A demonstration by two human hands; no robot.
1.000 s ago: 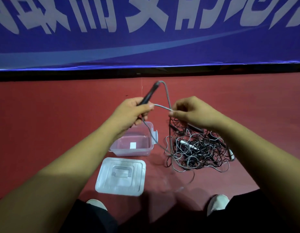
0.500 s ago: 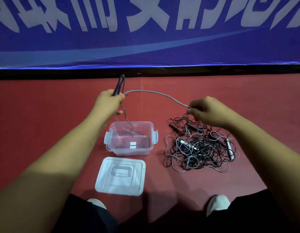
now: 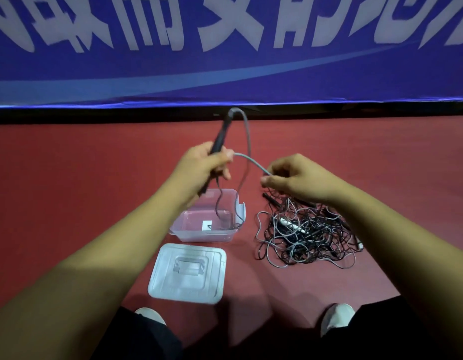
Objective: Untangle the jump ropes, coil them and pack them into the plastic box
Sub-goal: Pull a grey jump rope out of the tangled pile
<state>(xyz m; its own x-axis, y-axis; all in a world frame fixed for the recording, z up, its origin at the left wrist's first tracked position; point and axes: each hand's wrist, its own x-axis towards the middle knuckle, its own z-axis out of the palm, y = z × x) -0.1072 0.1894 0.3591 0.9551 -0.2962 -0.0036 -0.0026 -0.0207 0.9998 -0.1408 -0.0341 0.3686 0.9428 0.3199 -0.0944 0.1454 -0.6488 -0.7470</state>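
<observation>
1. Rope [image 3: 249, 141], grey, is held in both hands at mid-frame, above the box [image 3: 199, 236]. The other ropes lie in a tangle [image 3: 303, 235] on the red floor, right of the box.
2. Change noted: half a second ago our hands were wide apart, with a long arc of rope drawn out between them. The right hand [image 3: 297, 178] has now come back near the left hand [image 3: 204, 165], and only a short span joins them.
3. Change noted: a tall loop now rises from the handle [image 3: 220, 137] tip and drops toward the right side of the box. Strands hang below the left hand into the box.
4. Judgement: we are laying one more turn of the coil. Coiling of this rope is under way; nothing is packed properly yet, and the tangle remains to be sorted.
5. Left hand: fingers curled round the handle, thumb pressing the rope against it.
6. Right hand: thumb and fingers pinched on the rope.
7. Handle axis: runs from lower left to upper right, tip pointing toward the upper centre of the frame, at the banner's lower edge.
8. Lid [image 3: 188, 274] lies flat below the box, apart from it.
</observation>
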